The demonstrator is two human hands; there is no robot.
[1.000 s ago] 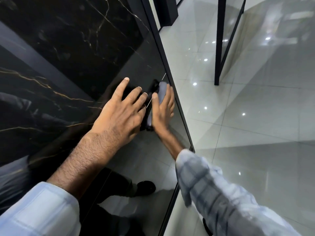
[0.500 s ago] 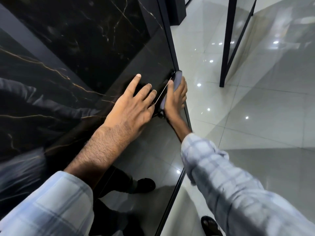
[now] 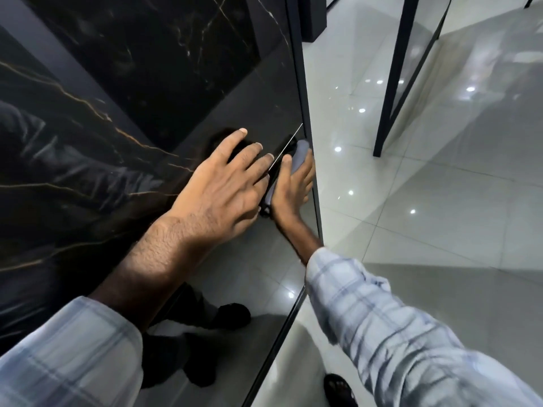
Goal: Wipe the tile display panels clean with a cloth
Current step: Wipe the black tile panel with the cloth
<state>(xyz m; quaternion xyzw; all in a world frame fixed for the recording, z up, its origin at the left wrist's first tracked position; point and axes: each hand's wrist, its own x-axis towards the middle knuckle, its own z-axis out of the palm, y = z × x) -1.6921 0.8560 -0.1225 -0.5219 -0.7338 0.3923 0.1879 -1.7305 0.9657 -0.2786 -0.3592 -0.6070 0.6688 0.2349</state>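
Observation:
A glossy black marble tile panel (image 3: 164, 71) with gold veins fills the left side and mirrors my arms and legs. My left hand (image 3: 223, 189) lies flat on it, fingers spread, holding nothing. Beside it, near the panel's dark right frame, my right hand (image 3: 293, 192) presses a grey-blue cloth (image 3: 301, 152) flat against the tile. The cloth shows above and beside the fingers; the rest is hidden under the palm.
The panel's black metal frame edge (image 3: 311, 183) runs down beside my right hand. A second display panel on a black frame (image 3: 390, 92) stands on the glossy pale floor (image 3: 440, 215) at upper right. My shoe (image 3: 338, 387) shows at the bottom.
My right hand with the cloth has slid along the panel near its right edge. The left hand stays flat beside it. My view has shifted a little.

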